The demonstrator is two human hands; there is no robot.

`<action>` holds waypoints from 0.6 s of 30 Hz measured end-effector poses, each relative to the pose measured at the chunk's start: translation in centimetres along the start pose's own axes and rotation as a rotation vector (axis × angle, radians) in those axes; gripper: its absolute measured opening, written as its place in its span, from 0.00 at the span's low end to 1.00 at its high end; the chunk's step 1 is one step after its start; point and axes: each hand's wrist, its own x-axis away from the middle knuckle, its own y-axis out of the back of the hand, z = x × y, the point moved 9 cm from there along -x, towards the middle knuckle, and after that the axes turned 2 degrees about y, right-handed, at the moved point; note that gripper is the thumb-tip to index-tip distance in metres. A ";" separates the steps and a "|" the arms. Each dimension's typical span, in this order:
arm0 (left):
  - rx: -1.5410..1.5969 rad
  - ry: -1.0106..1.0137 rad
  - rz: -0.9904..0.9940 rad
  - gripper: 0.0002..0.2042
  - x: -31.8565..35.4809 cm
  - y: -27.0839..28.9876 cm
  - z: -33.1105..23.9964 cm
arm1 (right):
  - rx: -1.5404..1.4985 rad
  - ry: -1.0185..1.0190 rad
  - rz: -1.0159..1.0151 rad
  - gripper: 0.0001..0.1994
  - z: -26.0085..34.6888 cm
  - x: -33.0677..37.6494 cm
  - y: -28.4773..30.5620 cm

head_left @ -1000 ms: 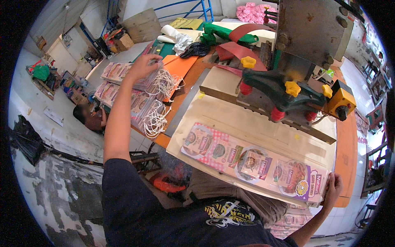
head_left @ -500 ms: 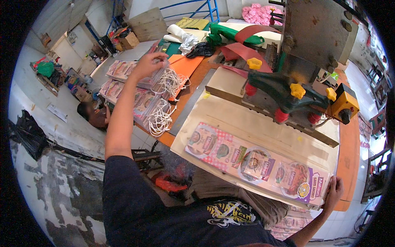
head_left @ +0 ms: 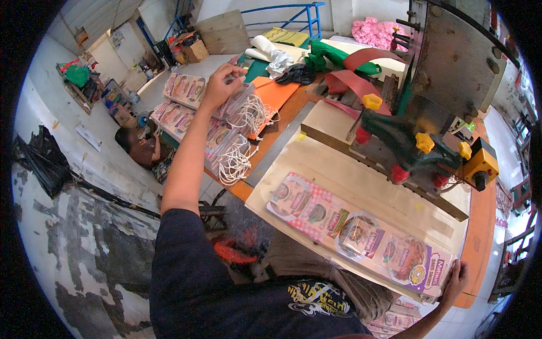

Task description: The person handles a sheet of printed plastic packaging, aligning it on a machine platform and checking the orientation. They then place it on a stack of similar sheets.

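Observation:
A long printed plastic strip [head_left: 353, 231] with food pictures, red checks and a purple end lies across a cream board [head_left: 293, 152] in front of me. My right hand [head_left: 456, 281] grips its right end, at the board's edge. My left arm reaches far left over stacked printed plastic pouches [head_left: 189, 116], whose white cords [head_left: 234, 161] hang loose on their right side. The fingers of my left hand [head_left: 226, 83] are curled together at clear plastic on the upper stack; their exact hold is partly hidden.
A press machine [head_left: 446, 85] with yellow knobs [head_left: 424, 143] and a metal bar [head_left: 384, 169] stands over the board's far side. Orange sheets [head_left: 274, 96], white rolls [head_left: 262, 48] and green plastic [head_left: 333, 56] lie behind. Another person [head_left: 141, 148] sits at the far left.
The whole view has shifted, so the scene sits further right. My left hand is slightly higher above the pouch stack. My right hand stays at the strip's end.

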 end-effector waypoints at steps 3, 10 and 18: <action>-0.040 0.040 0.001 0.10 0.1 -0.4 0.8 | 0.014 0.021 -0.001 0.12 -0.8 -0.4 0.2; -0.012 0.057 0.067 0.13 0.5 -1.5 0.5 | 0.011 -0.018 0.017 0.15 -3.2 -0.9 1.1; -0.223 0.419 -0.325 0.16 4.1 7.6 15.2 | 0.016 -0.012 0.011 0.15 0.2 0.3 0.1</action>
